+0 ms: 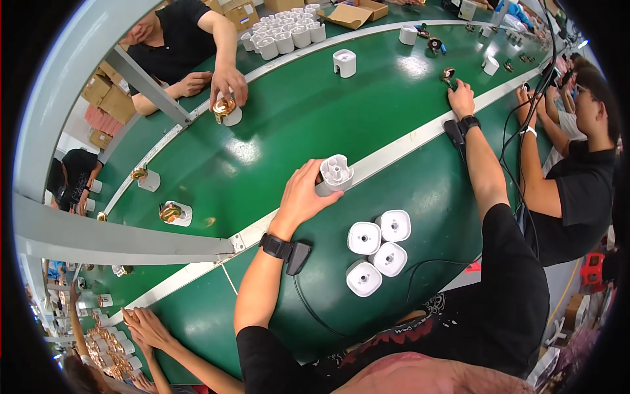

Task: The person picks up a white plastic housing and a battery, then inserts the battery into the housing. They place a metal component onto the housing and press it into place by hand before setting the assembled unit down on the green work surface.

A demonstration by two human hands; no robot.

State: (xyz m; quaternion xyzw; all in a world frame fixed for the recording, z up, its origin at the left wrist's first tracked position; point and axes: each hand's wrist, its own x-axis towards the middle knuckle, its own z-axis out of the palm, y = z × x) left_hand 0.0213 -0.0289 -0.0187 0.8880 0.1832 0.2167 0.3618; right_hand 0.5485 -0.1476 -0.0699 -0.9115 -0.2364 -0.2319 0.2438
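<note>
My left hand [304, 199] is closed round a white plastic housing [336, 169], held over the pale rail with its open, ribbed inside facing up. Stretched far over the belt, my right hand [462, 100] has its fingertips at a small dark-and-copper part [449, 73] with a green piece on it. The fingers look pinched on its lower end. On the green table in front of me, several white housings stand in a cluster, one of them the nearest housing [363, 278], each showing a flat face with a central hole.
A green conveyor belt [315, 125] carries a lone white housing [344, 64] and housings with copper parts [176, 213]. Across it a person's hand [229, 85] holds a housing. A grey metal frame [118, 233] rises at left. Black cables [515, 131] hang at right beside co-workers.
</note>
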